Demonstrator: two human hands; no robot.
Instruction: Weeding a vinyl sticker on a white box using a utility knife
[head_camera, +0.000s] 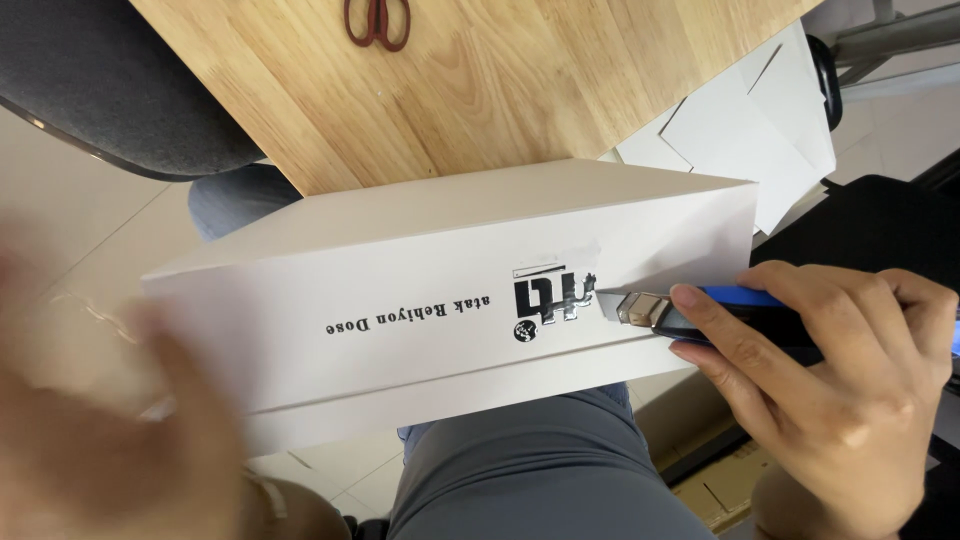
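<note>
A long white cardboard box (420, 290) with black print lies across my lap, one edge against the wooden table (480, 90). My right hand (830, 370) grips a blue utility knife (690, 308), its blade tip touching the box's side by the black mark. My left hand (110, 430) is a blur at the lower left, close to the box's left end; whether it holds the box is unclear.
Red-handled scissors (377, 22) lie at the table's far edge. White paper sheets (750, 130) hang off the table's right corner. A grey chair (100, 90) stands at upper left. Brown cardboard (720, 480) lies on the floor by my grey-trousered leg (530, 470).
</note>
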